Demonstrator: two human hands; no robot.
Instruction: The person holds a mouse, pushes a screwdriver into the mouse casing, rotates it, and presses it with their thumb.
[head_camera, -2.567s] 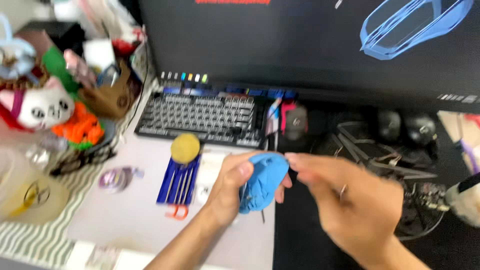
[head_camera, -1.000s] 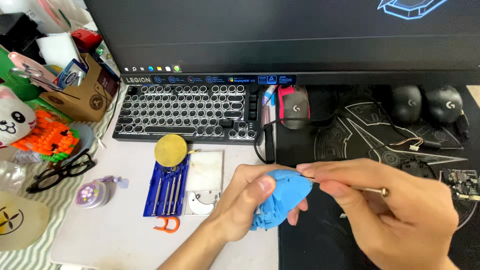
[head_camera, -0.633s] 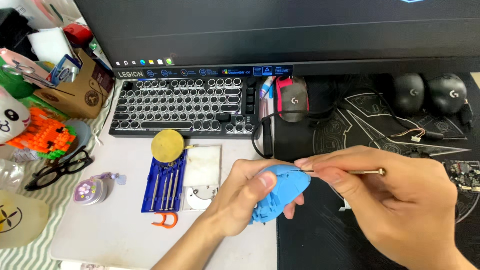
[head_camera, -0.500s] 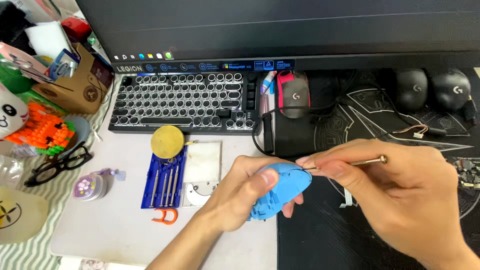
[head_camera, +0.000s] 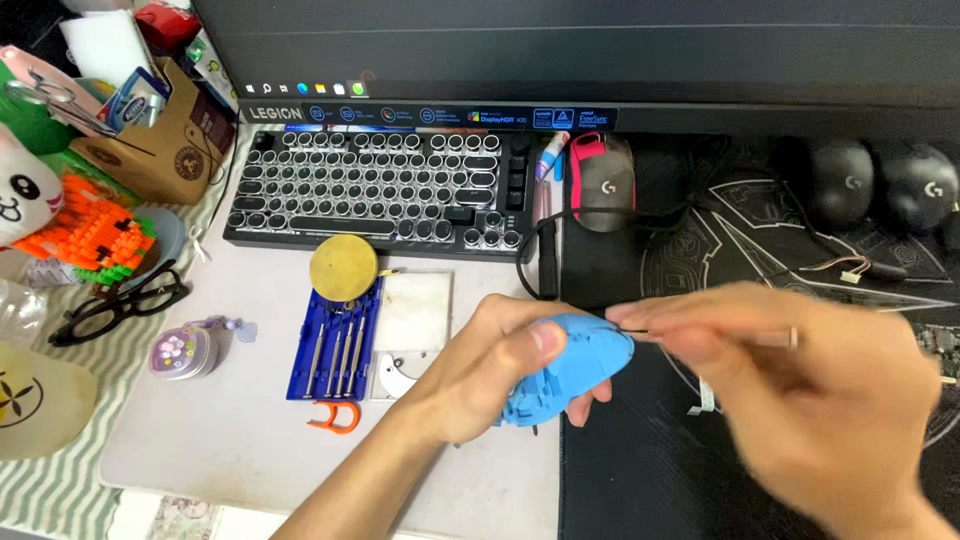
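Two hands at work over the desk edge. Left hand (head_camera: 490, 355) grips a blue mouse shell (head_camera: 570, 365), thumb pressed on top. Right hand (head_camera: 800, 400), blurred, pinches a thin screwdriver (head_camera: 700, 338), tip at the shell's 1 o'clock edge. Blue tool case (head_camera: 335, 340) at 9 o'clock; keyboard (head_camera: 385, 195) at 11.

A wide dark monitor (head_camera: 600, 45) spans the top of the view behind the keyboard, its screen mostly black with a thin taskbar of small coloured icons at lower left, and a row of small blue, white and black stickers (head_camera: 480, 116) runs along its bottom bezel. At upper left, a brown cardboard box (head_camera: 160, 145) stands open, with a small blue-and-white package (head_camera: 135, 85) tucked in its top.
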